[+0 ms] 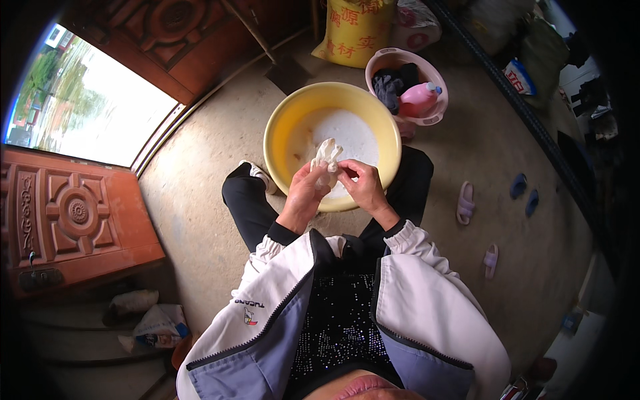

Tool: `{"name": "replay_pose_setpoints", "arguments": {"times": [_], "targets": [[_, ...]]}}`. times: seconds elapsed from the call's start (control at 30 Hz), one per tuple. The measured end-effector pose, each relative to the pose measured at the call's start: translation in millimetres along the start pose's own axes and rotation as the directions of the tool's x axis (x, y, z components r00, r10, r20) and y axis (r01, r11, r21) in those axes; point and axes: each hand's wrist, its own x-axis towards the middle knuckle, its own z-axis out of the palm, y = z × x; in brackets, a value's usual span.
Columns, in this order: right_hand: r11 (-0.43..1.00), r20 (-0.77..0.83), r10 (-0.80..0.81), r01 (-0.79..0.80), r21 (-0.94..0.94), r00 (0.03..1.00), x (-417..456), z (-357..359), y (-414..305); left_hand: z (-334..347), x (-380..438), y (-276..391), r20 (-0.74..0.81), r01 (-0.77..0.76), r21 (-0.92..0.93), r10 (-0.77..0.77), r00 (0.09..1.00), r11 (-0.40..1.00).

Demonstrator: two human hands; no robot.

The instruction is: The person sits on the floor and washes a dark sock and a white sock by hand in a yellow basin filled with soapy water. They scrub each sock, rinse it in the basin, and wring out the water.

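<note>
A yellow plastic basin (332, 95) stands on the floor between my knees, with whitish, sudsy liquid inside. Above its near side, my left hand (306, 187) grips a small bunched white item (327, 151), which looks like a thin glove or cloth. My right hand (364, 184) pinches the right side of the same item between thumb and fingers. Its lower part is partly hidden by my left thumb and fingers.
A pink basin (440, 85) behind the yellow one holds dark cloth (387, 87) and a pink bottle (419, 96). A shovel (287, 75) and a yellow sack (355, 30) lie beyond. Slippers (465, 202) are at right; an open carved door (80, 215) is left.
</note>
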Motion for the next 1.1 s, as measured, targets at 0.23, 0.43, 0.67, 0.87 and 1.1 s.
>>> {"name": "replay_pose_setpoints", "arguments": {"times": [0.23, 0.43, 0.67, 0.87, 1.1], "targets": [[0.970, -0.070, -0.184, 0.170, -0.172, 0.980, -1, 3, 8, -5, 1, -12, -0.072, -0.185, 0.258, 0.210, 0.975, 0.948], [0.987, 0.009, -0.142, 0.142, -0.081, 0.990, -2, 4, -1, 9, -5, 3, -0.019, 0.066, -0.069, -0.068, 0.998, 0.995], [0.991, 0.054, -0.125, 0.127, -0.042, 0.991, -6, -1, -8, 0, -5, 19, 0.142, 0.198, -0.047, -0.190, 0.972, 0.979], [0.949, 0.065, 0.082, -0.098, 0.299, 0.994, -6, -9, 6, 4, -4, 23, 0.090, 0.161, 0.044, -0.164, 0.982, 0.986], [0.889, 0.194, 0.170, -0.235, 0.393, 0.966, 3, -37, 3, 1, -5, 16, 0.065, 0.129, 0.056, -0.133, 0.989, 0.990]]}}
